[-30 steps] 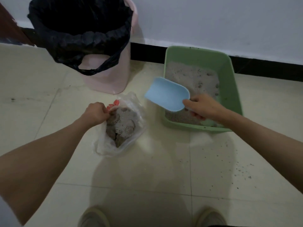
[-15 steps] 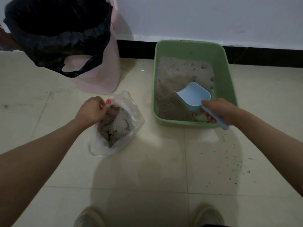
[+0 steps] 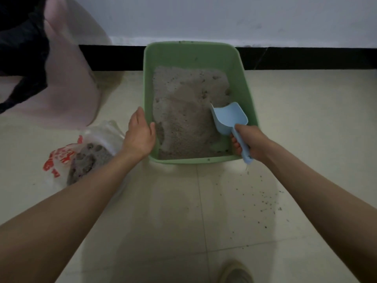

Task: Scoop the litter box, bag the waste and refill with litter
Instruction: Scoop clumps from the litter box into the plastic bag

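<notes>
A green litter box (image 3: 247, 82) stands on the floor against the wall, with grey litter (image 3: 183, 111) spread inside. My right hand (image 3: 247, 140) grips the handle of a light blue scoop (image 3: 229, 117), whose bowl sits low over the litter by the box's right wall. My left hand (image 3: 139, 135) rests on the box's left rim, thumb over the edge inside, fingers along the outer wall. A clear plastic bag with red print (image 3: 67, 158) lies on the floor to the left, holding clumped grey waste, partly hidden by my left forearm.
A pink bin (image 3: 69, 78) lined with a black bag (image 3: 22, 43) stands at the upper left. Scattered litter grains (image 3: 263, 201) dot the tiles to the right of the box. One shoe (image 3: 236, 272) shows at the bottom edge.
My left hand let go of the plastic bag and moved right onto the litter box's left rim. The scoop dropped from above the bag side into the box, near its right wall.
</notes>
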`<state>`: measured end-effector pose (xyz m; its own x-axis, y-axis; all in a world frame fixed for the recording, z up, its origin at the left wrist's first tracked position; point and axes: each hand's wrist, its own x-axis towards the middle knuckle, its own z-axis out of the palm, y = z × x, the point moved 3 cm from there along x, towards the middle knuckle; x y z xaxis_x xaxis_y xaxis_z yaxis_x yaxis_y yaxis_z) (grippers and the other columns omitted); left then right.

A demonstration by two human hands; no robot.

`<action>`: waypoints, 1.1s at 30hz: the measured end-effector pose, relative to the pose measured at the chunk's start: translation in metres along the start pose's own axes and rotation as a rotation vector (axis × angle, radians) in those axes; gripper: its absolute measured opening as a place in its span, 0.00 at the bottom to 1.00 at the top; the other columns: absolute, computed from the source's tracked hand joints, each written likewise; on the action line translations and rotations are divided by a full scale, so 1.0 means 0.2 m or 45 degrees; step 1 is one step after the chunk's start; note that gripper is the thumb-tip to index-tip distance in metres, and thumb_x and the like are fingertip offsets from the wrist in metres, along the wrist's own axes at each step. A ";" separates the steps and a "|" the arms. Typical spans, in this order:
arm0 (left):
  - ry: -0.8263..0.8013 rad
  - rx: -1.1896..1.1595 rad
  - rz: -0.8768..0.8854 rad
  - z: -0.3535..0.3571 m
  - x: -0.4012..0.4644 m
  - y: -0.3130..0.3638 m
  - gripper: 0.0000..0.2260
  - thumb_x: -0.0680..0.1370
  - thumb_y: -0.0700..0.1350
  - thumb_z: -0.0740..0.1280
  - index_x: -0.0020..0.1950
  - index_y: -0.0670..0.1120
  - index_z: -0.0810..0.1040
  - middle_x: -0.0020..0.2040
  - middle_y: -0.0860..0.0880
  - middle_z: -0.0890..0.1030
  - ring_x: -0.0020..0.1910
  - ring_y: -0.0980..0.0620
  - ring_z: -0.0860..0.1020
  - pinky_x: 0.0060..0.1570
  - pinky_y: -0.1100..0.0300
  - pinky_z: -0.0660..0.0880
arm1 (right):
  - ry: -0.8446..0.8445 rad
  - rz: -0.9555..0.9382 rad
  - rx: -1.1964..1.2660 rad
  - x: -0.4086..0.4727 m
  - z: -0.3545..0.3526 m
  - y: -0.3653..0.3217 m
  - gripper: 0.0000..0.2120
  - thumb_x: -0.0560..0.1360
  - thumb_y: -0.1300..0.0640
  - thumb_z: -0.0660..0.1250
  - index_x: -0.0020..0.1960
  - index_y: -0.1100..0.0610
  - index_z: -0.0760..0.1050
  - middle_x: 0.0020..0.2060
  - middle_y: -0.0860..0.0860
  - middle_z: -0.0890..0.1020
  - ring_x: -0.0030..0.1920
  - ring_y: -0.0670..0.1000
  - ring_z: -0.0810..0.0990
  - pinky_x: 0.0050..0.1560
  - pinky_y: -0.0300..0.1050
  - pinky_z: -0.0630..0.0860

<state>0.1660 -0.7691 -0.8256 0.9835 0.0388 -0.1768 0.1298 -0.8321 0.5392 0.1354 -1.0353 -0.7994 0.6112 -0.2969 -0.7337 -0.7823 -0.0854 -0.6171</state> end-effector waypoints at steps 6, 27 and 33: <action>0.148 -0.064 -0.083 0.05 0.04 0.03 0.24 0.82 0.43 0.51 0.75 0.38 0.49 0.70 0.35 0.62 0.69 0.39 0.62 0.68 0.48 0.60 | -0.012 -0.125 -0.055 0.13 0.09 -0.09 0.12 0.80 0.57 0.55 0.40 0.61 0.68 0.30 0.54 0.67 0.28 0.49 0.64 0.28 0.41 0.60; 0.195 -0.058 -0.078 0.07 0.05 0.01 0.22 0.81 0.42 0.53 0.74 0.37 0.54 0.65 0.33 0.68 0.65 0.37 0.66 0.64 0.46 0.63 | -0.005 -0.076 0.147 0.39 0.31 -0.21 0.13 0.78 0.54 0.58 0.51 0.65 0.72 0.32 0.54 0.75 0.30 0.49 0.72 0.29 0.40 0.70; 0.202 -0.065 -0.080 0.07 0.05 0.01 0.22 0.81 0.43 0.53 0.73 0.36 0.55 0.65 0.34 0.69 0.64 0.36 0.67 0.63 0.45 0.64 | -0.056 -0.102 0.005 0.35 0.32 -0.18 0.12 0.77 0.55 0.58 0.48 0.64 0.72 0.32 0.54 0.74 0.30 0.49 0.71 0.27 0.40 0.67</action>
<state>0.1740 -0.7781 -0.8386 0.9802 0.1803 -0.0817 0.1942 -0.7964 0.5727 0.2143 -0.9921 -0.8474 0.6765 -0.2475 -0.6936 -0.7302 -0.1033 -0.6754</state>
